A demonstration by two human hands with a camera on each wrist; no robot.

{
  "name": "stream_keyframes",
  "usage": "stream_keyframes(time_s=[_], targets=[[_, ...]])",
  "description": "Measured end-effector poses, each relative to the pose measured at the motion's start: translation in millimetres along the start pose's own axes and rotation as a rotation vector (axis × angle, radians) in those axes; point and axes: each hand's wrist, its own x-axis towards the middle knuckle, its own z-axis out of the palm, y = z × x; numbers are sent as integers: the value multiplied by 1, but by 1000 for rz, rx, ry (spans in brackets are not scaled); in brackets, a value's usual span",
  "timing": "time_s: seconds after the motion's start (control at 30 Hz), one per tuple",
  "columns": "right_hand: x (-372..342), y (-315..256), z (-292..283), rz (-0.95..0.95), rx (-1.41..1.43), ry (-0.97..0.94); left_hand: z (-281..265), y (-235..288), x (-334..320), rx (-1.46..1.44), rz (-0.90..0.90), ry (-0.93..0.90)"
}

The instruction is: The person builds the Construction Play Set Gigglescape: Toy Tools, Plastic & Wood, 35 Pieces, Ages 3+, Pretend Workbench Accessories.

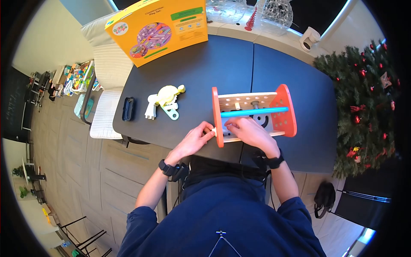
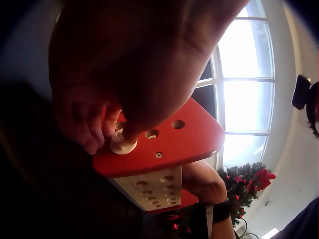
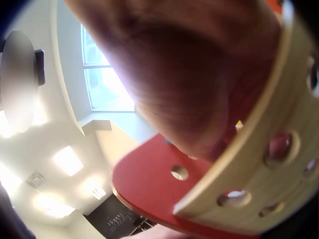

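Toolbox [image 2: 199, 137] shows a screw [image 2: 159, 155] only in left-wrist view

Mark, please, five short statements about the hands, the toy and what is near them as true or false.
1. The left hand pinches a white round piece at a red end panel of the toy. True.
2. A green bar crosses the toy. False: a blue bar crosses it.
3. The right hand reaches into the toy. True.
4. The left wrist is bare. False: it wears a black band.
5. A decorated tree stands right of the table. True.
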Motion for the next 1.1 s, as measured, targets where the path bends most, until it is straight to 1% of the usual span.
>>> stream_keyframes(time_s=[0.07, 0.13, 0.17, 0.23, 0.27, 0.3, 0.33, 0.4, 0.47, 0.5, 0.63, 0.7, 0.73, 0.8, 0.9, 1.0, 1.07, 1.1], targets=[[-30, -23, -27, -67, 89, 79, 6, -2, 1, -41, 52, 48], [-62, -32, -50, -92, 198, 214, 4, -5, 2, -87, 74, 83], [-77, -31, -61, -106, 255, 280, 0, -4, 4, -104, 48, 58], [-98, -20, -83, 67, 493, 691, -1, 10, 4, -201, 47, 68], [-104, -5, -99, 62, 425, 837, 0, 17, 3, -250, 44, 73], [-106, 18, -111, 84, 423, 890, 1, 18, 6, -298, 36, 32], [-106, 48, -117, 106, 349, 853, 4, 17, 7, -331, 24, 37], [-94, 80, -109, 298, 293, 692, 10, 20, 14, -395, 7, 44], [-81, 135, -82, 185, 304, 579, 12, 28, 15, -374, -8, 39], [-80, 146, -74, 277, 352, 466, 13, 35, 14, -380, -10, 42], [-78, 130, -81, 346, 464, 363, 16, 57, 11, -429, -41, 110], [-77, 110, -89, 375, 542, 343, 11, 53, 17, -475, -58, 28], [-76, 104, -88, 361, 551, 367, 9, 50, 22, -498, -64, -15], [-75, 95, -89, 332, 566, 418, 10, 34, 38, -461, -7, 94], [-75, 92, -90, 302, 688, 469, 8, 39, 46, -432, 60, 251], [-77, 72, -92, 271, 957, 489, -13, 46, 49, -576, 56, 140], [-79, 57, -91, 179, 1073, 545, -11, 86, 35, -535, 110, 181], [-79, 51, -91, 131, 1129, 574, -4, 105, 29, -581, 141, 271]])
